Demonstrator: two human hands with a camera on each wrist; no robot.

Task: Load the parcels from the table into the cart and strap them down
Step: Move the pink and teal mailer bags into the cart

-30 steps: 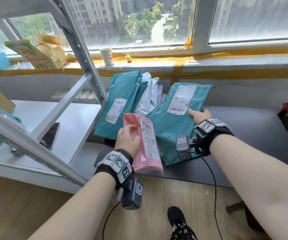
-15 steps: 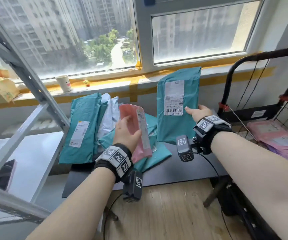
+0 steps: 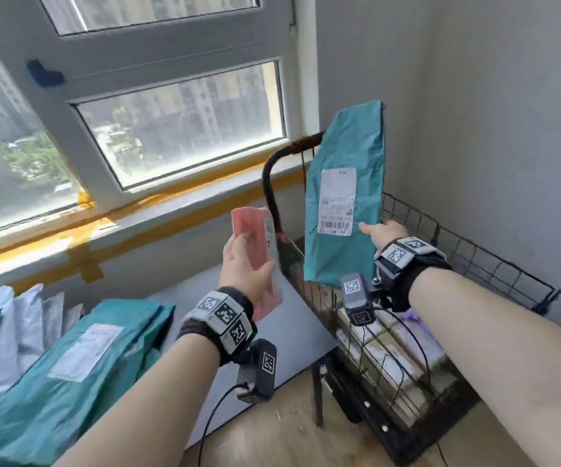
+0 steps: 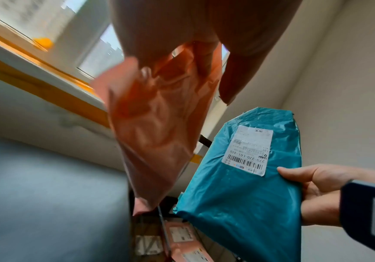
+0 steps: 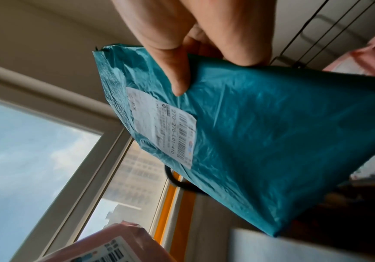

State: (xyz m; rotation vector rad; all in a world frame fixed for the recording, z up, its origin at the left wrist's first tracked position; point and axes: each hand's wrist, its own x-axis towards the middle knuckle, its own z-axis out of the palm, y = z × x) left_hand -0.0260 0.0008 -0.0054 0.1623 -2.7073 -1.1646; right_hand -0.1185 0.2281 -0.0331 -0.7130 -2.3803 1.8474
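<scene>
The right hand (image 3: 378, 232) pinches the teal parcel (image 3: 346, 197) upright, its long axis vertical, directly above the cart (image 3: 474, 261). The left hand (image 3: 243, 264) grips the pink parcel (image 3: 250, 227) over the bench (image 3: 292, 335), further from the cart.

- The white shipping label (image 4: 247, 150) on the teal parcel (image 4: 245, 203) reads "270-270-L01-410" beside a barcode; its smaller print is too fine to read.
- The pink parcel (image 3: 255, 237) carries a label with print too blurred to read.
- The wrist bands carry square black-and-white coded markers (image 3: 225, 313), without letters.
</scene>
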